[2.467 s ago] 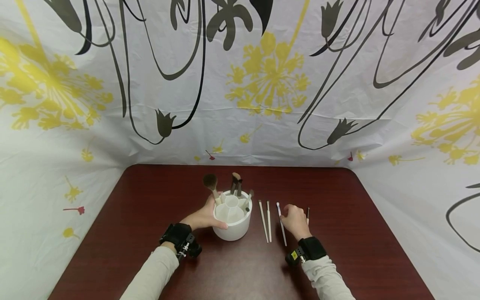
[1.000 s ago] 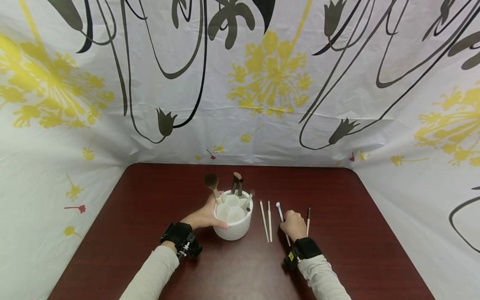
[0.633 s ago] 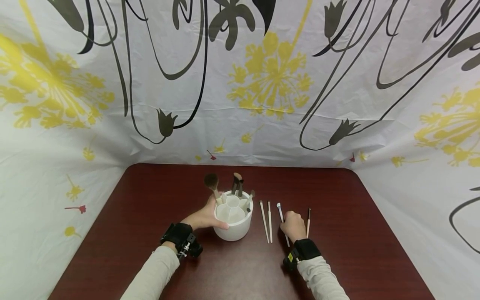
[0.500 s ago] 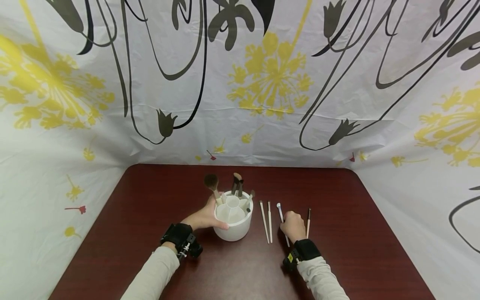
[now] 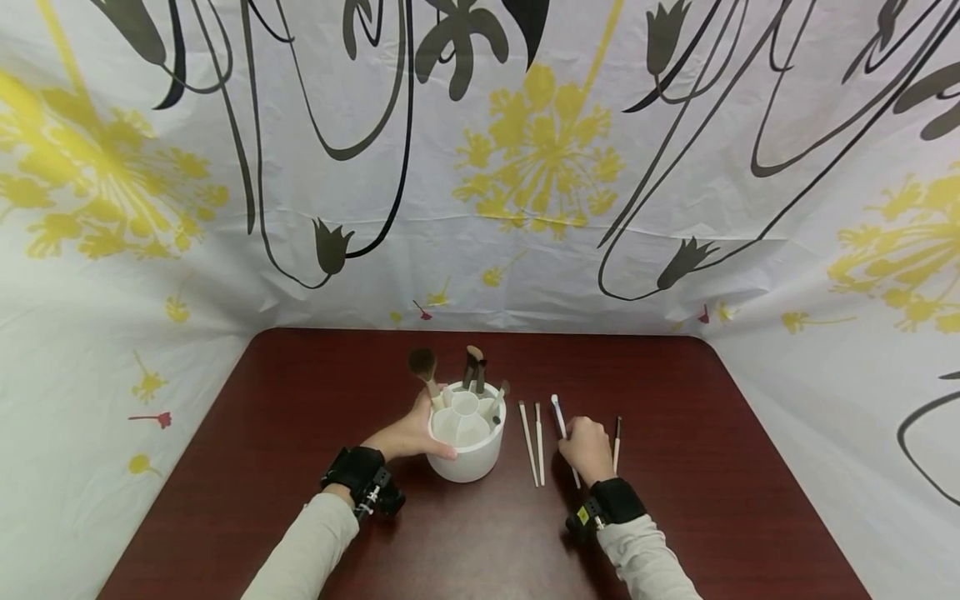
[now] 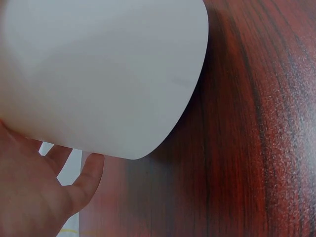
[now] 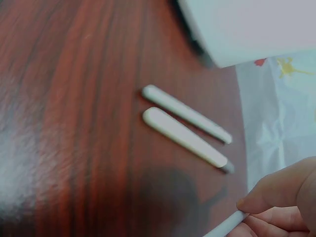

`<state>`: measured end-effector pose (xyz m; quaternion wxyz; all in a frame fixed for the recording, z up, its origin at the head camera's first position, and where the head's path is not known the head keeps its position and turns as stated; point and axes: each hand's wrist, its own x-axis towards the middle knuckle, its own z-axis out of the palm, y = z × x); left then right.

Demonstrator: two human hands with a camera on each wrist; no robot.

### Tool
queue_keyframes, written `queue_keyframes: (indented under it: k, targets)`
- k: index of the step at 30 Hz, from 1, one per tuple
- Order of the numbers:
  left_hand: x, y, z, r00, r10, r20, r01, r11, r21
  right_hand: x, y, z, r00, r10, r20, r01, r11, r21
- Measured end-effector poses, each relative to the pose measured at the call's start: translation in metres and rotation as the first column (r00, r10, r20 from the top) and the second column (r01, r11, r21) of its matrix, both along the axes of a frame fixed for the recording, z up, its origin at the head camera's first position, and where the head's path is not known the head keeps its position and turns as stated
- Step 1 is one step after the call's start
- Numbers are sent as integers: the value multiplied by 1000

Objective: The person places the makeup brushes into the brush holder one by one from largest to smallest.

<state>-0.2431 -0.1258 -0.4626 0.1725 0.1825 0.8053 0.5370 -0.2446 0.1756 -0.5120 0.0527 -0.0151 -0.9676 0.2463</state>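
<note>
My left hand [image 5: 412, 429] grips the left side of a white round makeup brush holder [image 5: 467, 462], thumb in front and fingers behind. The holder has several compartments, and several brushes stand in it, among them a big fluffy makeup brush [image 5: 422, 364]. In the left wrist view the holder's smooth wall [image 6: 108, 84] fills the upper left. To the right, my right hand [image 5: 587, 448] pinches a slim white-handled makeup brush [image 5: 558, 415] with a pale tip. The right wrist view shows its handle [image 7: 228, 224] between thumb and fingers.
Two thin white-handled brushes [image 5: 533, 446] lie side by side between the holder and my right hand. Another dark-tipped brush [image 5: 617, 442] lies just right of that hand. The dark red table [image 5: 360, 367] ends at a patterned cloth [image 5: 480, 283] behind.
My right hand has come down and left onto the makeup brush and now pinches it; the brush's tip has lately shifted slightly away from me. The left hand and holder stay put.
</note>
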Motion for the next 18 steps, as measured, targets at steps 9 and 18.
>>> queue_keyframes:
  k: [9, 18]
  targets:
    - [1, 0, 2, 1000, 2, 0, -2, 1000, 11, 3, -9, 20, 998, -19, -62, 14, 998, -69]
    - [-9, -1, -21, 999, 12, -40, -12, 1000, 12, 7, -18, 38, 990, 32, -134, -50, 990, -129]
